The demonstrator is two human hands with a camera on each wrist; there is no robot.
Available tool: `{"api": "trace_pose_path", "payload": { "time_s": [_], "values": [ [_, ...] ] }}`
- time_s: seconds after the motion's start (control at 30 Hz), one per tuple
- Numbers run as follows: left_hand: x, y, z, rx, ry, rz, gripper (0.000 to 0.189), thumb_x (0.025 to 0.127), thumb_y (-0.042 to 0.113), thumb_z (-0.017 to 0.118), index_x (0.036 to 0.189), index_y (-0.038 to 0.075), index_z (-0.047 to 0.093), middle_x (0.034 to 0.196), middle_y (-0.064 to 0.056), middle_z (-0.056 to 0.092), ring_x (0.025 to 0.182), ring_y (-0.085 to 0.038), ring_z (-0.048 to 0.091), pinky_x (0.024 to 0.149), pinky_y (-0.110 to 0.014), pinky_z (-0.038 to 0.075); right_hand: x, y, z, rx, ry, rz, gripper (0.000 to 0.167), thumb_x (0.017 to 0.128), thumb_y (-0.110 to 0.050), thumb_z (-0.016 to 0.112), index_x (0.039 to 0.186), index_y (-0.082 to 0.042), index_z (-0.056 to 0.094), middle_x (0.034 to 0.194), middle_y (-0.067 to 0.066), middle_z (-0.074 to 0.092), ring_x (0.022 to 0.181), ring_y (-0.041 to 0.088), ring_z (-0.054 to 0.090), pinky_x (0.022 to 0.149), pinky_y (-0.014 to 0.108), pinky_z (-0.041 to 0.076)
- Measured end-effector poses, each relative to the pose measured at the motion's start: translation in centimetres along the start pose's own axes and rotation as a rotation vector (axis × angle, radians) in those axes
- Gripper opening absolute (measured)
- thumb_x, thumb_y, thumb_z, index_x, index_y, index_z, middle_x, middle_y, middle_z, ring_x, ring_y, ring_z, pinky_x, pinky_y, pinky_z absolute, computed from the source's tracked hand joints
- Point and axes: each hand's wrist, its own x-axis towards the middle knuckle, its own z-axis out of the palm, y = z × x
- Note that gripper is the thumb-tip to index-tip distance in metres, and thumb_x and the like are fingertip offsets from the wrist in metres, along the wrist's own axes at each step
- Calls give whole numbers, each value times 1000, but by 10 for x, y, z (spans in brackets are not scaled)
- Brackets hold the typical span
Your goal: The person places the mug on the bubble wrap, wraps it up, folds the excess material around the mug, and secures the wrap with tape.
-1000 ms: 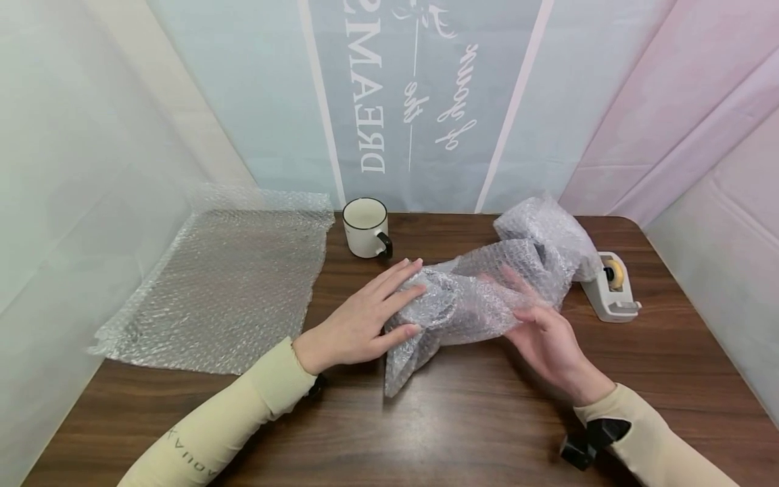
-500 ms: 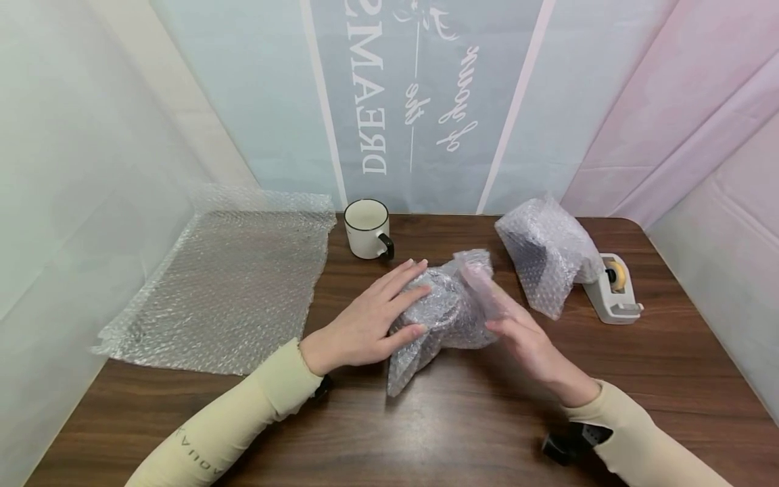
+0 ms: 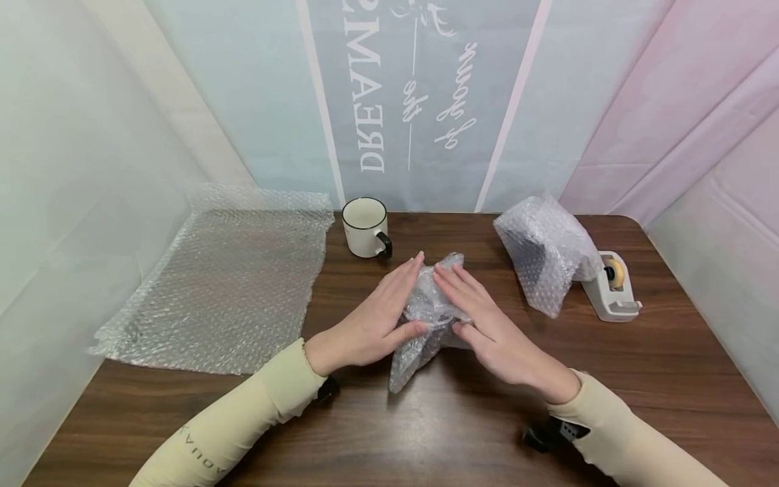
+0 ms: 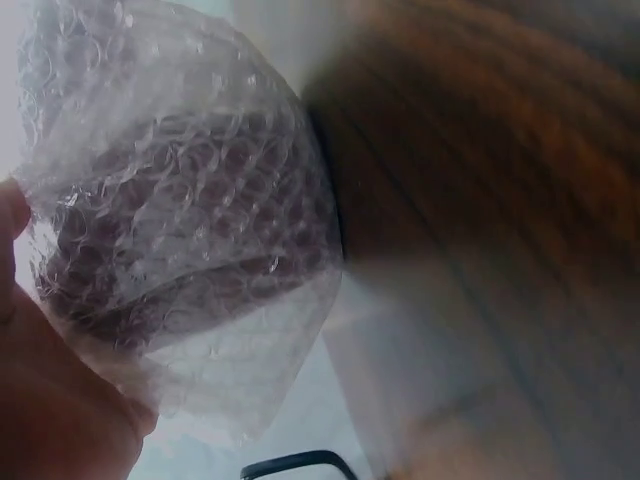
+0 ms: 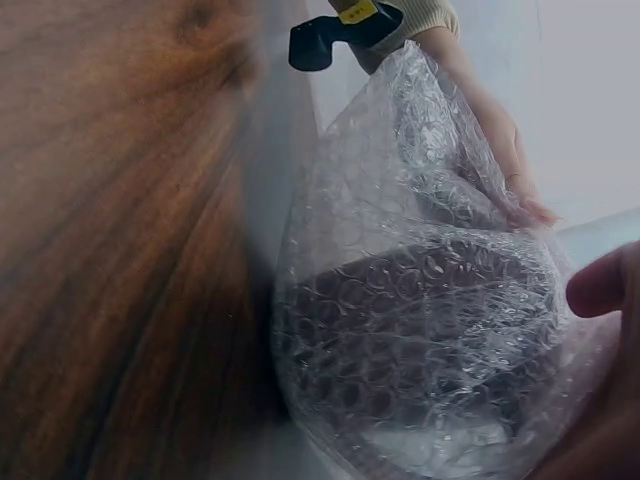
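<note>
Swinging inward since the earlier frame, the right hand [image 3: 499, 338] is now lying on the bubble-wrapped bundle [image 3: 429, 312], folding the wrap's long end over. Head view: the bundle is resting on the table [image 3: 420, 446] between both hands, the left hand [image 3: 365, 335] covering its nine o'clock side; fingers are lying straight and close together, thumbs standing apart, pinching nothing. A loose corner [image 3: 403, 373] is poking toward seven o'clock; the tape dispenser [image 3: 613, 297] is standing at three. Left wrist view: a dark shape is showing through the wrap; how the fingers are lying, I cannot tell. Right wrist view: wrap is peaking toward twelve o'clock. Being springy, with no tape visible, it could be unfolding if pressure eases.
</note>
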Motion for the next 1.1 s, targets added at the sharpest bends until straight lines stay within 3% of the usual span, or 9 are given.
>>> {"api": "trace_pose_path", "payload": {
  "time_s": [0.1, 0.2, 0.3, 0.43, 0.53, 0.67, 0.8, 0.93, 1.1],
  "values": [
    [1, -1, 0, -47, 38, 7, 78, 100, 56, 45, 156, 6, 25, 166, -7, 8, 151, -22, 11, 120, -42, 18, 1, 0, -2, -66, -38, -14, 66, 93, -3, 48, 156, -8, 31, 165, 3, 18, 151, 32, 5, 119, 52, 8],
    [2, -3, -3, -64, 94, 31, 56, 93, 47, 67, 132, 10, 52, 163, -5, 22, 145, -20, 27, 115, -40, 29, 2, 0, -5, -98, -68, -31, 64, 94, -5, 48, 156, -7, 31, 166, 2, 16, 151, 33, 4, 118, 55, 10],
    [4, -5, -6, -18, 144, 62, 48, 83, 44, 80, 108, 12, 54, 158, -1, 35, 136, -17, 40, 103, -31, 39, 1, 1, -7, -108, -86, -42, 65, 96, -7, 49, 157, -9, 29, 166, 2, 15, 151, 34, 5, 118, 55, 11],
    [5, -6, -8, 31, 213, 128, 50, 75, 47, 85, 92, 14, 52, 147, -1, 51, 131, -20, 48, 101, -25, 41, 0, 4, -8, -103, -96, -46, 64, 96, -7, 50, 157, -10, 29, 166, 3, 16, 151, 35, 6, 118, 55, 13],
    [5, -7, -8, 28, 260, 190, 47, 71, 44, 87, 88, 13, 56, 135, -3, 60, 133, -28, 49, 110, -32, 38, 1, 4, -8, -100, -98, -46, 64, 96, -6, 50, 157, -11, 31, 165, 3, 17, 151, 35, 7, 118, 55, 13],
    [7, -8, -5, 17, 284, 234, 47, 69, 39, 88, 97, 10, 66, 122, -4, 66, 129, -30, 52, 112, -37, 35, 2, 6, -9, -98, -91, -52, 58, 95, -5, 51, 152, -8, 40, 165, 3, 19, 151, 34, 8, 119, 54, 12],
    [7, -7, -2, 0, 309, 213, 53, 67, 36, 90, 105, 7, 67, 114, -6, 66, 128, -29, 53, 112, -36, 36, 2, 8, -10, -80, -82, -56, 57, 94, -4, 53, 150, -6, 43, 164, 2, 20, 151, 34, 9, 119, 52, 11],
    [6, -1, 4, 0, 364, 143, 57, 62, 37, 93, 101, 6, 65, 110, -7, 66, 127, -28, 53, 110, -33, 37, 3, 11, -11, -48, -53, -65, 59, 93, -6, 56, 151, -8, 42, 163, 4, 25, 150, 34, 11, 118, 55, 13],
    [5, 14, 14, 105, 448, 63, 61, 59, 45, 92, 97, 7, 65, 105, -6, 67, 122, -26, 55, 107, -30, 40, 0, 6, -8, -92, 88, -48, 51, 95, -21, 65, 144, -10, 53, 157, 5, 37, 150, 30, 16, 114, 60, 19]
  ]
}}
